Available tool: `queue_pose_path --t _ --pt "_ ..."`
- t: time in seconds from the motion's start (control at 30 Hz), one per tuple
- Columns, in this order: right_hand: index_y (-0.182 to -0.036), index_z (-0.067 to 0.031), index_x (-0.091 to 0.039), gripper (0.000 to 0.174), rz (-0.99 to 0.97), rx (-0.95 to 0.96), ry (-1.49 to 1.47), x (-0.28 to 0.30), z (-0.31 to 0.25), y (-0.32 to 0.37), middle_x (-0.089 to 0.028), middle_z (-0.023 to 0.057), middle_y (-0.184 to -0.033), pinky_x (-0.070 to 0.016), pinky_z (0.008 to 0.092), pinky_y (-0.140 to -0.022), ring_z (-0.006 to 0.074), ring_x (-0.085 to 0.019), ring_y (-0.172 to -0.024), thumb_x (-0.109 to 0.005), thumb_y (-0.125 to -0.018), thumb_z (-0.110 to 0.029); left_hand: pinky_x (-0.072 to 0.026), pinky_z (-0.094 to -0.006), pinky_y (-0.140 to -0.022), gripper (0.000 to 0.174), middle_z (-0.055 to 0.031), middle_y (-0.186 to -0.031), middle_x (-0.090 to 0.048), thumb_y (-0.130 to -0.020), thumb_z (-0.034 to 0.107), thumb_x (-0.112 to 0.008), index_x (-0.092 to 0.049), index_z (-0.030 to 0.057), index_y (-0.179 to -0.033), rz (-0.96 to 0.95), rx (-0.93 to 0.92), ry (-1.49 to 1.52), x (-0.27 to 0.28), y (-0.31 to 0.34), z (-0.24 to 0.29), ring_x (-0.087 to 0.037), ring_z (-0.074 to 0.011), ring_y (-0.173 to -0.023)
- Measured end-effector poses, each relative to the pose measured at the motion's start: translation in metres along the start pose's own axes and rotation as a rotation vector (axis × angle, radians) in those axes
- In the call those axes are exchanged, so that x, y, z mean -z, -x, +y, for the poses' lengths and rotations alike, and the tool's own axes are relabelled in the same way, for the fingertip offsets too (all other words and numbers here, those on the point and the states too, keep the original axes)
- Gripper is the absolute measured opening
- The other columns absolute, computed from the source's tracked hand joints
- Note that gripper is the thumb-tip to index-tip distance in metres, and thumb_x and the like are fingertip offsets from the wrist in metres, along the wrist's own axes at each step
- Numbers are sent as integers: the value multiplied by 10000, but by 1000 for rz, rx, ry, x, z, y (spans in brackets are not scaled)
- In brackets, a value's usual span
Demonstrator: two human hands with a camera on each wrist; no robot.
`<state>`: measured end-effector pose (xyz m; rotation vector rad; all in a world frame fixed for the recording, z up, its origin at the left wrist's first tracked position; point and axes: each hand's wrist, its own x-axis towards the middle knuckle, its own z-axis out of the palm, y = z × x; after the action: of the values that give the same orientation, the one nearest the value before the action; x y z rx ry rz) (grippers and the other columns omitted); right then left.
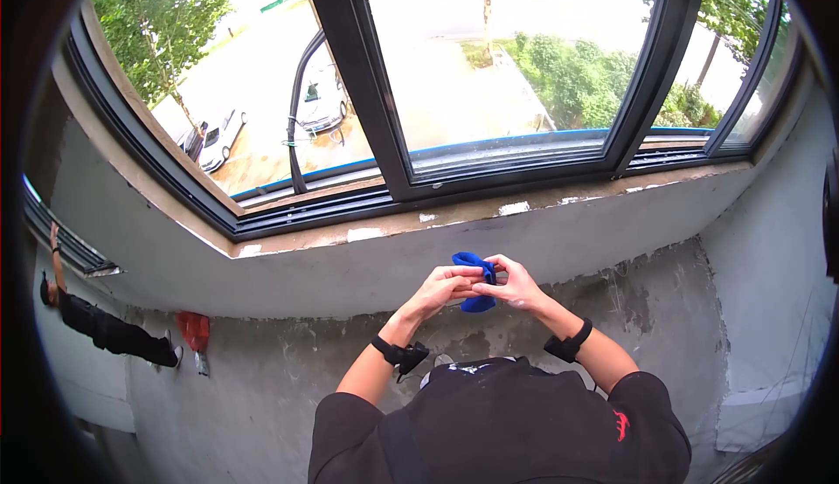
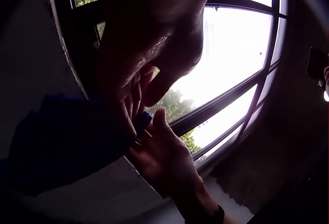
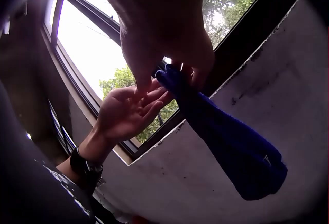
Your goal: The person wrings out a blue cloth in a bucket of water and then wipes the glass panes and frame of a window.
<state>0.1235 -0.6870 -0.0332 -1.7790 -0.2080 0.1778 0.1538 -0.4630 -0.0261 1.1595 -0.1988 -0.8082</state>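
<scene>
Right grip (image 1: 517,288) on blue cloth (image 3: 234,149)

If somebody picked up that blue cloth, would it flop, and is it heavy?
The cloth is probably floppy: it bunches narrow at the right hand and spreads wider beyond. It's likely light, as that hand seems to pinch only the bunched part.

Two foreground hands (image 1: 440,290) (image 1: 517,288); one blue cloth (image 3: 234,139)
</scene>
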Motion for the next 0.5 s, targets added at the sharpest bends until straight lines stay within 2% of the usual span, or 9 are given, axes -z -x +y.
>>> queue_pose_path --t 0.03,0.13,0.17,0.23,0.3,0.33,0.37,0.43,0.5 --pt "-1213 5 -603 522 -40 52 60 0 1 -1 -706 130 -1067 -578 354 -851 206 -695 -994 -820 -857 -309 -526 -349 -1038 370 -168 -1242 -668 -999 72 -531 -586 -51 -1343 17 -8 4 1 1 1 -660 -238 -1154" --pt "-1165 14 -630 386 -126 89 111 6 8 -3 -712 107 -1034 -585 329 -820 169 -696 -941 -790 -881 -191 -541 -346 -993 310 -134 -1186 -701 -966 64 -571 -651 -28 -1251 -11 -135 -466 4 -1 -4 -673 -202 -1114" --pt "-1143 29 -649 304 -162 108 148 6 12 -7 -713 95 -1024 -588 308 -808 135 -690 -910 -758 -908 -129 -551 -364 -945 270 -149 -1123 -726 -935 109 -623 -670 -19 -1168 65 -144 -628 7 1 -9 -707 -229 -1050" --pt "-1148 30 -661 267 -219 -9 134 9 24 -9 -711 71 -1020 -577 292 -807 117 -679 -905 -728 -919 -88 -561 -389 -898 346 -175 -1215 -689 -899 194 -691 -646 11 -1189 216 -206 -981 0 5 -5 -702 -289 -1057" --pt "-1158 26 -660 264 -252 11 72 10 21 -9 -709 59 -1015 -563 280 -816 107 -667 -909 -717 -921 -76 -513 -448 -980 480 -174 -1328 -623 -880 309 -725 -607 46 -1264 382 -439 -1246 -2 10 -10 -666 -344 -1108" --pt "-1167 22 -659 263 -228 10 3 12 21 -9 -707 48 -1010 -550 268 -824 96 -655 -913 -706 -923 -63 -426 -490 -1079 562 -154 -1390 -578 -878 405 -725 -577 70 -1303 397 -573 -1360 4 9 -16 -616 -331 -1206" --pt "-1153 16 -661 245 -206 -1 -93 14 23 -10 -698 25 -1013 -520 251 -846 81 -632 -923 -704 -925 -62 -344 -509 -1145 614 -137 -1324 -622 -858 486 -726 -589 71 -1289 357 -495 -1294 9 8 -24 -574 -305 -1262" --pt "-1116 25 -671 204 -177 41 -192 18 11 -11 -693 17 -975 -514 242 -835 74 -622 -904 -688 -928 -52 -407 -480 -1076 590 -118 -1172 -664 -828 497 -759 -621 64 -1204 170 -237 -1098 4 20 -10 -600 -297 -1176" --pt "-1104 25 -665 176 -178 45 -191 23 -5 -11 -679 11 -977 -508 241 -844 75 -616 -908 -664 -938 -34 -437 -464 -1007 552 -118 -1089 -656 -816 477 -777 -629 55 -1139 182 -351 -1196 11 21 -16 -615 -307 -1087"
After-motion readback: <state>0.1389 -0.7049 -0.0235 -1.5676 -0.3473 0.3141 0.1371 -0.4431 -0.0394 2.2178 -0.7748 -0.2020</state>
